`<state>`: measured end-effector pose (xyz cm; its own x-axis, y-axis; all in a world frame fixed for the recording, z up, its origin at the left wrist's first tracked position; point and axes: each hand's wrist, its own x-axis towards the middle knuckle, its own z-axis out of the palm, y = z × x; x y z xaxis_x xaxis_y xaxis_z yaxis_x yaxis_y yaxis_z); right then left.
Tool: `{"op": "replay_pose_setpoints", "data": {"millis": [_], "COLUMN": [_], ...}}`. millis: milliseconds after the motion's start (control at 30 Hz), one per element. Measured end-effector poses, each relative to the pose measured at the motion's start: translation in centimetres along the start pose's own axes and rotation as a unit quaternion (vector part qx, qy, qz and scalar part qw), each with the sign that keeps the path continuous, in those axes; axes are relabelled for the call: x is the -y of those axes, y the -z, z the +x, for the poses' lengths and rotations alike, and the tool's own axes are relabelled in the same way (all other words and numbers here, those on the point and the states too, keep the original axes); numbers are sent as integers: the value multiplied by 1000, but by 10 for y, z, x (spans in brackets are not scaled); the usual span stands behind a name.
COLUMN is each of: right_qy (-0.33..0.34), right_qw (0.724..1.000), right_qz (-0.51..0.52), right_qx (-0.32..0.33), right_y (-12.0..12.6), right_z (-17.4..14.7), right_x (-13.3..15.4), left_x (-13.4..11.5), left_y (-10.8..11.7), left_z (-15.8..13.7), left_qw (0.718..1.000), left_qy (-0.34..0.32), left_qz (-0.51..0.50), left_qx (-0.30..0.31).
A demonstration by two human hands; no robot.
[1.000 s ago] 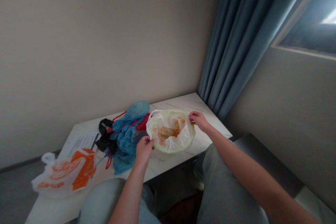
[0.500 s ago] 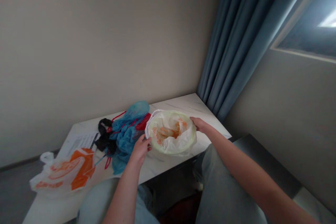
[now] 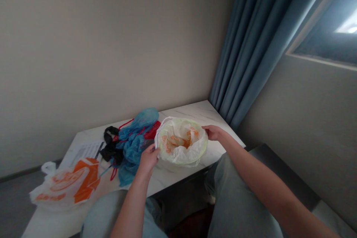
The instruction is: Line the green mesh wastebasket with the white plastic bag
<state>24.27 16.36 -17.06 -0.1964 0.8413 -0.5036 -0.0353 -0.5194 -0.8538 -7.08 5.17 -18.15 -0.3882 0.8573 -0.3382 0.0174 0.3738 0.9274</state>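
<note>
A white plastic bag point(image 3: 178, 155) with orange print lines a round bin with a pale green rim point(image 3: 205, 148), its mouth tilted toward me. The bag's edge is folded outward over the rim. On the near left side, my left hand point(image 3: 148, 158) is closed on the bag at the rim. My right hand point(image 3: 213, 132) pinches the bag's edge at the right side of the rim. The bin's lower body is hidden under the bag.
On the white marbled table point(image 3: 189, 109) lie crumpled blue bags point(image 3: 134, 148), black bags point(image 3: 113, 152), a red bag point(image 3: 153, 130) and a printed sheet point(image 3: 80, 152). A white-and-orange bag point(image 3: 67, 186) lies front left. Blue curtains point(image 3: 242, 44) hang at right.
My right hand has shifted slightly outward to the right at the rim. My left hand has moved a little, still at the rim. The bag and bin are almost unchanged.
</note>
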Motion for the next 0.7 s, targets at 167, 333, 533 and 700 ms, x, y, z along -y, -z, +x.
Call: {"op": "replay_pose_setpoints", "data": {"millis": [167,333,533,700], "right_qy": [-2,67,237,311], "right_qw": [998,989,935,887], "right_qz": [13,-23,-185,-293], "right_qx": [-63,-128,-186,-173], "right_y": [-4,-8,-14,-17], "right_z": [6,2,-3,-7], "right_x": [-5,-4,-2,-2], "left_x": [-3,1,0,-2], "left_y": [2,3,0,1], "left_z": [-2,2,3,3], "left_qw": [999,999,997,993], "left_qy": [-18,-19,-18,-35], "left_qz": [9,-19,-70,-101], "left_qx": [-25,-27,31,56]}}
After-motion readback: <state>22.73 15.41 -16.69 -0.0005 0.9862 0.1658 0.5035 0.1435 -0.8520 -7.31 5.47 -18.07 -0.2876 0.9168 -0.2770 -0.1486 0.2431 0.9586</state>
